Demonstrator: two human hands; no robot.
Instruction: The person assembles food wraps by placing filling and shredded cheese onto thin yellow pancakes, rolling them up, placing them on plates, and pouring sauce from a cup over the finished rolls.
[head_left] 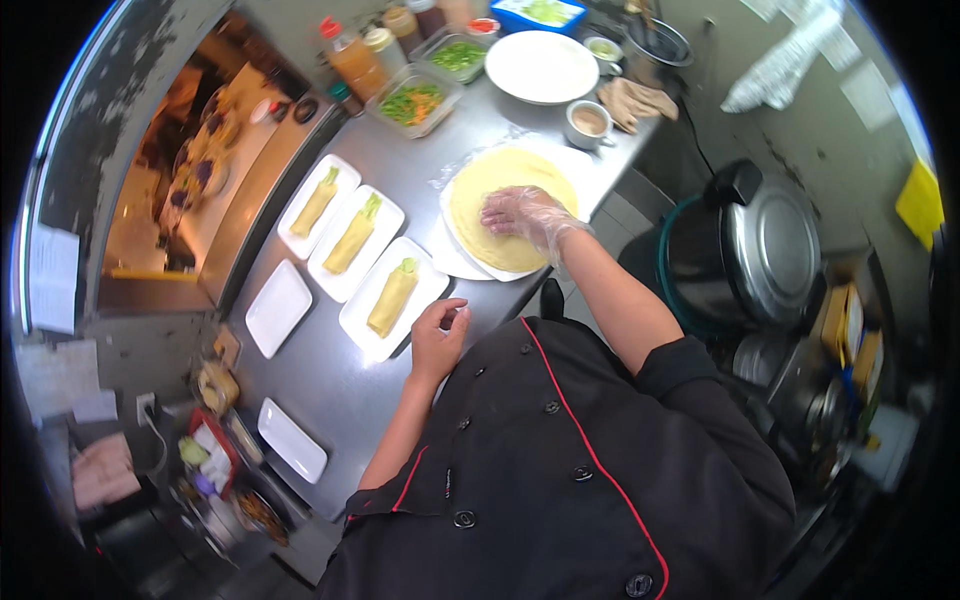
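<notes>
My right hand (522, 214), in a clear plastic glove, rests on a round, pale yellow sheet like a crepe or thin wrapper (472, 192). Its fingers are spread, and nothing shows in them. Under the sheet is a white plate (449, 228), mostly covered. My bare left hand (438, 335) hovers at the counter's near edge with fingers loosely bent and apart, holding nothing visible. Beside it is a white rectangular plate (362, 326) bearing a yellow roll (393, 300) with green leaf at one end. Two similar plates with rolls (349, 246) (315, 209) lie farther left.
White plates without food (278, 309) (292, 441) lie at left on the steel counter (330, 400). Containers of chopped vegetables (415, 105), sauce bottles (352, 62), a large round white plate (541, 67) and a cup of brown sauce (588, 122) stand behind. A large lidded cooker (745, 245) is at right.
</notes>
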